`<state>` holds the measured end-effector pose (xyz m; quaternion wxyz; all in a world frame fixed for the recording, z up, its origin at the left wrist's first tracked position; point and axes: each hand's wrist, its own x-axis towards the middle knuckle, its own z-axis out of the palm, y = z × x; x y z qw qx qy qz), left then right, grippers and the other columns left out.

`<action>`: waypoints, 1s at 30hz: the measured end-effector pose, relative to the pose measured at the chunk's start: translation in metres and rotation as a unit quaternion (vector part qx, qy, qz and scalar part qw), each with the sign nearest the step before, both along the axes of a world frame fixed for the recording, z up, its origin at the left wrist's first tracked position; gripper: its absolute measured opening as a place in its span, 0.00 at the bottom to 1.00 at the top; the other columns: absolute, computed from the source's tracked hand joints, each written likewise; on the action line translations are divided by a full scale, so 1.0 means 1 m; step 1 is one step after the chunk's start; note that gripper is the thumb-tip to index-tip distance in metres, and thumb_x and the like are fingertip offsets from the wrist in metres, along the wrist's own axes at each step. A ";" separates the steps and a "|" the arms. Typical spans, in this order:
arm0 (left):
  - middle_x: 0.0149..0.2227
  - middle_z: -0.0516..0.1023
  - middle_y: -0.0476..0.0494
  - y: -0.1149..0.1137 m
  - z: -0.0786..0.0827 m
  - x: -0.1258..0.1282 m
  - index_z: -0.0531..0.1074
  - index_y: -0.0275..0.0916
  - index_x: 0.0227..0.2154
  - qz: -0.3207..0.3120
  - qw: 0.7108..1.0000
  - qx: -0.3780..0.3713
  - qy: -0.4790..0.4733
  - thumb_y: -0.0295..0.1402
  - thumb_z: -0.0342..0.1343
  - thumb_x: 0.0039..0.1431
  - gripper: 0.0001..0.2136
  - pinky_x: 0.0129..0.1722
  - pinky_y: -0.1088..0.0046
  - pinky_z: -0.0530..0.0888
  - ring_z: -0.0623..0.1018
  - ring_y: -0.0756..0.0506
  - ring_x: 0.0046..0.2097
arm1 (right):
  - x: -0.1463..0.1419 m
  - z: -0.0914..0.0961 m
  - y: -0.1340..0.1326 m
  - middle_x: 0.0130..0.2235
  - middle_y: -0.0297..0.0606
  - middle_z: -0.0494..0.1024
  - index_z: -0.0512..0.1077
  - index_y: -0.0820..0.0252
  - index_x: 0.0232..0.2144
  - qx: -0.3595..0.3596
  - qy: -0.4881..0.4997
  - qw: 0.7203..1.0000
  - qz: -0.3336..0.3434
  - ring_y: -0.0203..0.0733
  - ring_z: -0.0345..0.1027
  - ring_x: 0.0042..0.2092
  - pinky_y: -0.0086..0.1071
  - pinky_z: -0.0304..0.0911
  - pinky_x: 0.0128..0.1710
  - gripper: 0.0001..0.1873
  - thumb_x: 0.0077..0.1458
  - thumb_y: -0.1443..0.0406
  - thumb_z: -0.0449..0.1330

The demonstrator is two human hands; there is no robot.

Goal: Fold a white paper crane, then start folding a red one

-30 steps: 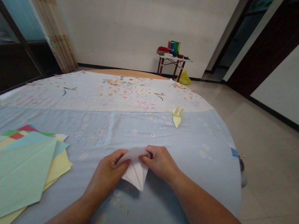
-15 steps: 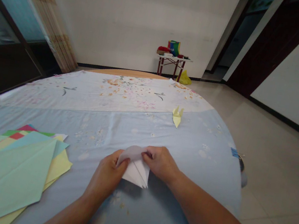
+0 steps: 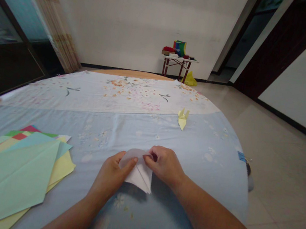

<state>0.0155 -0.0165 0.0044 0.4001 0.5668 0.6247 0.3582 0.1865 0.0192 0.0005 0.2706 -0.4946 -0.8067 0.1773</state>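
Between my hands is a folded sheet of white paper (image 3: 142,177), its creases running toward a pointed corner at the near right. My left hand (image 3: 115,171) grips the paper's left side, thumb on top and fingers underneath. At the upper right edge my right hand (image 3: 163,165) pinches it between thumb and fingers. The paper's far edge curves upward, and part of it is hidden by my fingers. Farther off on the cloth sits a small pale yellow origami piece (image 3: 182,119) with two upright points.
A stack of coloured paper (image 3: 12,172), pale green on top, lies at the left. Floral tablecloth (image 3: 104,121) covers the round table. By the far wall stands a small table (image 3: 177,59) with a colourful bag (image 3: 179,48); a yellow plastic bag (image 3: 190,79) is on the floor.
My left thumb has slid slightly right and up across the white paper. The raised far edge has flattened a little, and my right hand has shifted slightly left.
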 end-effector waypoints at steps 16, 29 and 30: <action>0.21 0.74 0.48 0.002 -0.007 -0.003 0.71 0.35 0.25 0.005 1.000 -0.008 -0.012 0.45 0.49 0.53 0.17 0.22 0.76 0.64 0.71 0.47 0.23 | 0.000 0.004 -0.005 0.32 0.38 0.72 0.73 0.61 0.34 0.053 0.064 0.994 0.069 0.35 0.63 0.33 0.28 0.58 0.34 0.10 0.54 0.61 0.55; 0.20 0.73 0.48 0.004 -0.004 -0.005 0.74 0.33 0.30 0.041 0.994 -0.024 -0.096 0.47 0.52 0.49 0.19 0.21 0.77 0.64 0.71 0.48 0.22 | 0.000 -0.003 0.012 0.26 0.34 0.68 0.74 0.63 0.31 -0.351 0.395 0.846 0.064 0.31 0.59 0.27 0.21 0.56 0.19 0.18 0.47 0.54 0.58; 0.20 0.73 0.49 0.004 -0.003 -0.005 0.74 0.33 0.30 0.043 0.994 -0.022 -0.094 0.47 0.52 0.49 0.19 0.20 0.77 0.63 0.70 0.48 0.22 | 0.000 -0.004 0.012 0.26 0.34 0.68 0.74 0.63 0.31 -0.361 0.402 0.839 0.068 0.30 0.59 0.27 0.20 0.56 0.19 0.18 0.46 0.54 0.59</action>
